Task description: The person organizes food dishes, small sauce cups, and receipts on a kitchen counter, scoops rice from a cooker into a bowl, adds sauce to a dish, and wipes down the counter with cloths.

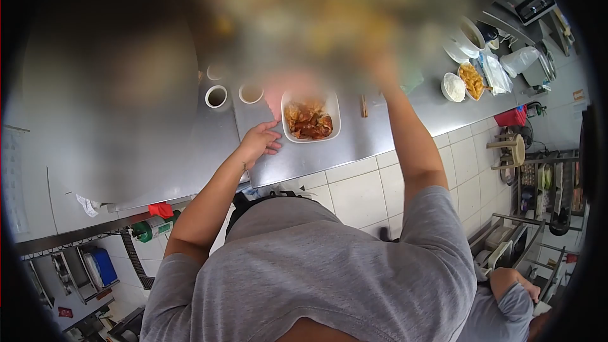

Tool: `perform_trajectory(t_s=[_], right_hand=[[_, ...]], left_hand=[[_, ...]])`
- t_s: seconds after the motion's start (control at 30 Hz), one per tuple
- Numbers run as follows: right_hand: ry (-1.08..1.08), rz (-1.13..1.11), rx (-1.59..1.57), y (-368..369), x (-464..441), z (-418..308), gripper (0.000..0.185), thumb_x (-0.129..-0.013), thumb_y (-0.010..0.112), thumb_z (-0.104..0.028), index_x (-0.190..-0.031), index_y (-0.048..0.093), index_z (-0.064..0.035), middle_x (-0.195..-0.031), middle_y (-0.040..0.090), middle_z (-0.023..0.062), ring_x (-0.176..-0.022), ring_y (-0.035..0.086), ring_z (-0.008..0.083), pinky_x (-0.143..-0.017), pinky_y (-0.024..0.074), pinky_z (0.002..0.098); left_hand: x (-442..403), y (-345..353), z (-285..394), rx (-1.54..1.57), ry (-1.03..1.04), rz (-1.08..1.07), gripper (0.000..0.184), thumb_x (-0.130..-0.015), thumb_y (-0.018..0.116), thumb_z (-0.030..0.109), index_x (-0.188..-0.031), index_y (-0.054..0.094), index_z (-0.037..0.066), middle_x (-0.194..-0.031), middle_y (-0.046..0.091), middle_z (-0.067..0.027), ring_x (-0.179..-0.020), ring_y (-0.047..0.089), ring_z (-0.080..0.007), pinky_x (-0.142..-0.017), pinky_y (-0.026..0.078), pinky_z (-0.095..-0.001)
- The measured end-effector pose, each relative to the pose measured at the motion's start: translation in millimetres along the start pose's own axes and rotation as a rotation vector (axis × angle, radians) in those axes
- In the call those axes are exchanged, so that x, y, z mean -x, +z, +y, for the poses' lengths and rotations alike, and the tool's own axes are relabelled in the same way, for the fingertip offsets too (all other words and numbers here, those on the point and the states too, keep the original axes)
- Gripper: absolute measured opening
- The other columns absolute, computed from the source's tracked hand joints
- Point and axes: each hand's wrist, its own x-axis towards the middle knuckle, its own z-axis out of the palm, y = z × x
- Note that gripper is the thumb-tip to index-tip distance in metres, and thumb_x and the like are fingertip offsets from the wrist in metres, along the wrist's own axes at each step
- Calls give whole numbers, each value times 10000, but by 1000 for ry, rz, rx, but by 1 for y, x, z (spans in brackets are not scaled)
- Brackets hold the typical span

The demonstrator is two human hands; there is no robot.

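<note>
My left hand (260, 143) is beside the left edge of a square white bowl (337, 128), its fingers apart. Pieces of reddish-brown saucy food (309, 120) lie in the bowl. My right arm stretches up past the bowl's right side, and my right hand (382, 66) is lost in a blurred patch at the top, so its fingers and anything in them cannot be made out. A pink cloth or paper (276, 98) shows behind the bowl. Two small cups, one with dark liquid (216, 96) and one with brownish liquid (251, 93), stand to the left.
On the steel counter (285, 163), a brown stick-like item (364, 106) lies right of the bowl. Farther right are a bowl of white food (453, 87), a bowl of yellow-orange food (471, 80) and plastic bags (520, 61). A co-worker's arm (510, 282) shows at lower right.
</note>
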Motion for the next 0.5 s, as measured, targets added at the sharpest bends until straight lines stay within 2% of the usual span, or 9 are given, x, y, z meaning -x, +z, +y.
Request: perform_trajectory(t_s=[0.1,0.13,0.17,0.27,0.37,0.43,0.5], right_hand=[[30,125,-91,24,-23,16,598,-642,801,-163,-1150,532,2,-1024,660,181,-960,637,325,-824,492,386],[83,100,-99,30,-27,20,569,-645,801,-139,-1121,534,19,-1087,628,216,-994,620,331,-841,483,376],[83,96,-104,37,-26,22,569,-645,801,-139,-1121,534,19,-1087,628,216,-994,620,331,-841,483,376],[-98,263,-27,69,-13,47,618,-647,754,-63,-1194,479,22,-1142,571,221,-1055,571,334,-879,465,372],[-241,380,30,85,-11,38,657,-648,722,-12,-1242,442,24,-1178,534,225,-1096,539,337,-905,453,369],[-194,344,-305,100,9,6,687,-634,685,25,-1269,423,18,-1171,521,195,-1122,513,324,-932,440,374],[-171,366,-253,111,-3,5,664,-623,708,3,-1237,456,16,-1202,502,195,-1148,495,309,-953,425,371]], left_hand=[[2,-3,-5,12,-28,30,506,-888,437,48,-1388,363,43,-1174,542,-129,-923,601,-199,-812,507,-325],[3,-5,-7,22,-30,30,503,-890,438,51,-1387,364,43,-1176,545,-131,-921,605,-202,-811,509,-326],[5,-6,-9,32,-33,29,500,-891,439,53,-1386,365,43,-1177,549,-133,-918,610,-205,-811,510,-327],[12,-13,-14,58,-27,41,494,-895,442,58,-1383,367,41,-1170,556,-134,-918,613,-206,-811,513,-330],[23,-19,-16,63,-53,66,487,-897,451,71,-1377,374,41,-1160,562,-130,-920,612,-202,-807,515,-329],[23,-20,-17,69,-76,77,483,-897,459,78,-1372,382,44,-1157,564,-127,-917,611,-198,-804,515,-327],[25,-24,-16,86,-84,113,478,-897,467,85,-1367,390,46,-1154,566,-123,-915,611,-193,-801,515,-325]])
